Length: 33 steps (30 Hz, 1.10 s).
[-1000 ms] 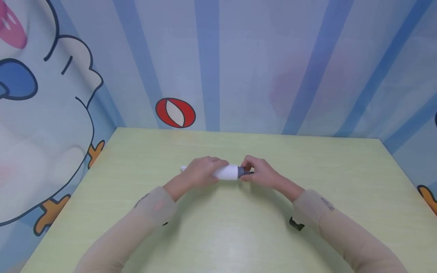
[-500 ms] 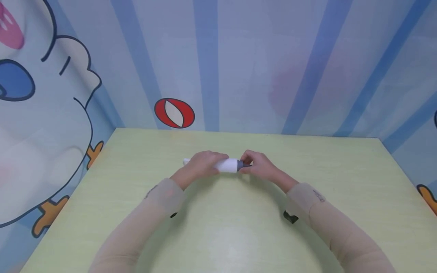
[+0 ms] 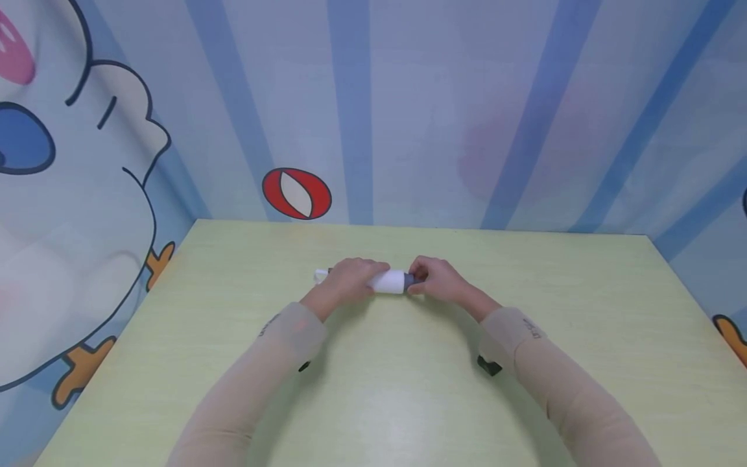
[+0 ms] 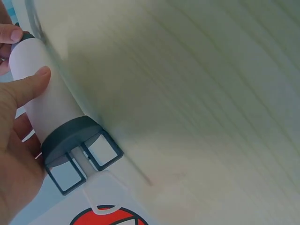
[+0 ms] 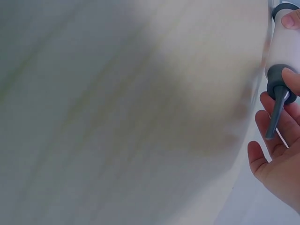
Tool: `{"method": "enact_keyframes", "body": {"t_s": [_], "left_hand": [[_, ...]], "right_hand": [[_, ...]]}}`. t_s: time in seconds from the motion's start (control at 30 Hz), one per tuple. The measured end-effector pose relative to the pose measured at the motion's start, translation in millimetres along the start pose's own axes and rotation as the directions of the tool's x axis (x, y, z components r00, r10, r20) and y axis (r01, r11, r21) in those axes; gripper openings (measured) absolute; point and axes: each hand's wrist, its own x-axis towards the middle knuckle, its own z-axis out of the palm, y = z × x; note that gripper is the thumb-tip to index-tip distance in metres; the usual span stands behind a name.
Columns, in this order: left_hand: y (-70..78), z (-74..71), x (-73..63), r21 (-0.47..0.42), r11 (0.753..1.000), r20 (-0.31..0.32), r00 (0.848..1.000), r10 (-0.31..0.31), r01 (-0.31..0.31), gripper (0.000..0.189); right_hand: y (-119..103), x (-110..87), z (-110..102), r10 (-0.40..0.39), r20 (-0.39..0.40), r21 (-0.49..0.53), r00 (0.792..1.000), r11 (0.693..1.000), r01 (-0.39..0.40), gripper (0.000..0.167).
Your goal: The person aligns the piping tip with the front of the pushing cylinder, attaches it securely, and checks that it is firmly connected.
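Note:
A white syringe-like tube (image 3: 390, 281) with dark grey ends lies sideways between the two hands, just above or on the table. The left hand (image 3: 350, 280) grips its white barrel, the thumb over the near side in the left wrist view. At that end, two square grey finger loops (image 4: 104, 151) flank a pale plunger with a white ring (image 4: 105, 211). With its thumb and fingers, the right hand (image 3: 440, 279) pinches the grey nozzle cap (image 5: 277, 77) at the other end. A thin grey spout (image 5: 275, 115) sticks out past the right thumb.
A pale yellow-green table (image 3: 373, 395) lies under both arms. Behind it rises a striped blue backdrop (image 3: 420, 117) with cartoon prints and a red oval (image 3: 318, 193). Small black devices (image 3: 489, 366) show under the beige sleeves.
Both hands and the tube have moved a little farther from the person, mostly in the first half second. The right arm has drawn slightly left. Both grips have stayed on the tube.

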Motion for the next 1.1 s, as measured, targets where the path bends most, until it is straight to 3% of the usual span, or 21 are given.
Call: {"method": "enact_keyframes", "body": {"t_s": [0.23,0.47,0.6,1.1], "left_hand": [[-3.0,4.7,2.5,0.046,0.999,-0.029,1.0,0.012,-0.011,0.049],[-9.9,8.9,1.2,0.061,0.996,-0.087,0.994,-0.059,0.064,0.056],[-13.4,8.6,-1.5,0.056,0.996,-0.12,0.991,-0.061,0.068,0.055],[-15.6,9.0,-5.2,0.057,0.997,-0.125,0.991,-0.044,0.051,0.05]], "right_hand": [[2,2.2,1,0.005,0.012,-0.005,1.0,1.0,-0.005,0.027],[6,4.2,1,-0.005,0.011,-0.031,1.0,0.999,0.005,0.034],[7,5.2,1,-0.014,0.007,-0.035,1.0,0.999,0.014,0.035],[6,4.0,2,0.001,0.006,-0.021,1.0,1.0,-0.001,0.035]]}}
